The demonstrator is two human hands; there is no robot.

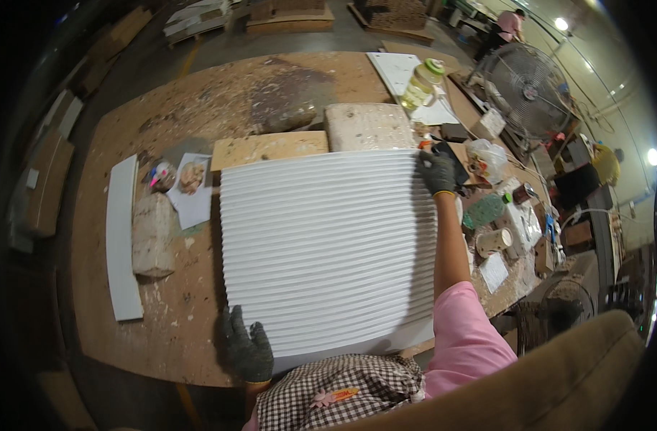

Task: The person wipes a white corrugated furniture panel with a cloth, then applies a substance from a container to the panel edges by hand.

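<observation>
Item, far left of my left fingers: a long white strip [121,241] lying flat on the bench [199,108], its length running away from me; beside it a pale stone-like block [154,233], same heading.

Item, my left hand [246,348], grey knit glove: fingers spread and pressed flat at the near-left corner of the panel, partly on its edge, partly on the bench. Nothing is closed inside them.

Item, the white ribbed panel [328,248]: lies flat between my two hands, stretching up and to the right from my left fingers. Nearly square; its ridges run left to right, so the grain axis crosses in front of me. Near edge is at my apron, far edge toward a wooden board [269,149] and a second pale block [368,126].

Item, my right hand [436,172], gloved, arm at full reach: fingers curled over the far-right corner of the panel, gripping its edge. This hand holds the corner diagonally opposite the left.

Item, right of my right fingers: clutter, a paper cup [494,241], a plastic bag [486,159].
</observation>
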